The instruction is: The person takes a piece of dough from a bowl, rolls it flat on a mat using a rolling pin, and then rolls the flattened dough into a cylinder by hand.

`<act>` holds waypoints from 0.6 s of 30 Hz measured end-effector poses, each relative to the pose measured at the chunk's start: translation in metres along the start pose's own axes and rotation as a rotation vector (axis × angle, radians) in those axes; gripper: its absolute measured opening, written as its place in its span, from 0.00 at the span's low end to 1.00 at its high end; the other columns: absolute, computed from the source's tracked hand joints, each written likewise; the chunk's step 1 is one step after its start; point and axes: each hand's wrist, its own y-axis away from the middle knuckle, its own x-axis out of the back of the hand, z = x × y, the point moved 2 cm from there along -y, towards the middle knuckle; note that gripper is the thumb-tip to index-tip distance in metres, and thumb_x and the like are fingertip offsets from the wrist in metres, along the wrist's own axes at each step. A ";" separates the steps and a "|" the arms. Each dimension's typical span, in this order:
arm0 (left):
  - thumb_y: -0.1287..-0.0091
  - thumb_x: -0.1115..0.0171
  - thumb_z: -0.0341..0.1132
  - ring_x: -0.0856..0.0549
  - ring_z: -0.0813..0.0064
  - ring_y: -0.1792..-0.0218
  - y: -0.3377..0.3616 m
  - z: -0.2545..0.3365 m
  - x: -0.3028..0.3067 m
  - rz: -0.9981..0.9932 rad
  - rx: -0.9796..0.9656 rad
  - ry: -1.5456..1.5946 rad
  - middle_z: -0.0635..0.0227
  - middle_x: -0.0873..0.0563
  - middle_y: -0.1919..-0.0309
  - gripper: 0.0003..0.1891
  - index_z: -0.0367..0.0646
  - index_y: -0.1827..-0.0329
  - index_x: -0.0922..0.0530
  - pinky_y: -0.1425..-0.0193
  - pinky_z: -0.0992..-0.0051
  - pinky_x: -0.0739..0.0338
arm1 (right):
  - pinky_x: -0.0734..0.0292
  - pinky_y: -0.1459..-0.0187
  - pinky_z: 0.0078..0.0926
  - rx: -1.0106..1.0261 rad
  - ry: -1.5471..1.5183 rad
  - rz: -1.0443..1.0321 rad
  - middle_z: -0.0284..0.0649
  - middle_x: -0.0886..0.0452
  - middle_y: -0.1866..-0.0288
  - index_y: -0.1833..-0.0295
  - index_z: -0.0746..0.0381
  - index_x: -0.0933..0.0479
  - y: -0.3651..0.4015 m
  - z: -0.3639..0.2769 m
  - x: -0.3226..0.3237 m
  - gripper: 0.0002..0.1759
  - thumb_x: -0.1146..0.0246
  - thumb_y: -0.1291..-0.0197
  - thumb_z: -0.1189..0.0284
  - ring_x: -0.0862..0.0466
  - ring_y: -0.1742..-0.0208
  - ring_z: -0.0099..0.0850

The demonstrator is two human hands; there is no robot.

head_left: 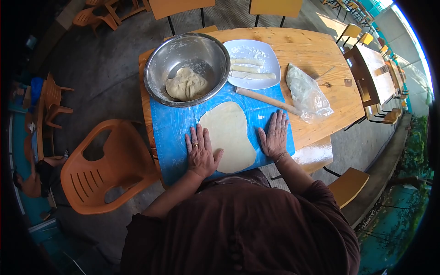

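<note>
A flat, rolled-out sheet of dough lies on a blue baking mat in front of me. My left hand rests flat on the mat, fingers stretched out, along the left edge of the sheet. On the other side, my right hand lies flat with its thumb apart, a little away from the dough. Both hands are dusted with flour and hold nothing. Just beyond my right hand, a wooden rolling pin lies slantwise, its near end by a plastic bag.
A steel bowl holding a lump of dough stands at the back left. Beside it, a white plate carries several floured dough strips. The clear plastic bag lies on the wooden table. An orange chair stands left.
</note>
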 end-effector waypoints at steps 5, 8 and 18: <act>0.31 0.47 0.57 0.56 0.37 0.20 0.001 -0.002 -0.003 -0.004 0.002 0.013 0.37 0.52 0.21 0.46 0.23 0.24 0.46 0.20 0.42 0.66 | 0.71 0.22 0.60 -0.059 -0.014 0.021 0.71 0.60 0.20 0.23 0.80 0.56 0.022 -0.001 -0.002 0.52 0.49 0.30 0.46 0.62 0.19 0.66; 0.31 0.47 0.57 0.56 0.37 0.20 0.001 -0.001 -0.004 0.010 0.001 0.005 0.37 0.52 0.21 0.46 0.23 0.25 0.45 0.20 0.42 0.65 | 0.71 0.22 0.61 -0.182 -0.038 0.047 0.72 0.60 0.20 0.23 0.81 0.57 0.012 0.010 -0.009 0.53 0.49 0.31 0.44 0.62 0.19 0.67; 0.32 0.45 0.55 0.55 0.38 0.20 -0.001 0.000 -0.001 0.013 0.008 -0.003 0.36 0.50 0.22 0.45 0.23 0.26 0.44 0.20 0.43 0.65 | 0.64 0.21 0.56 0.334 -0.096 -0.120 0.68 0.56 0.20 0.24 0.80 0.53 -0.005 -0.057 -0.001 0.53 0.47 0.32 0.44 0.56 0.18 0.61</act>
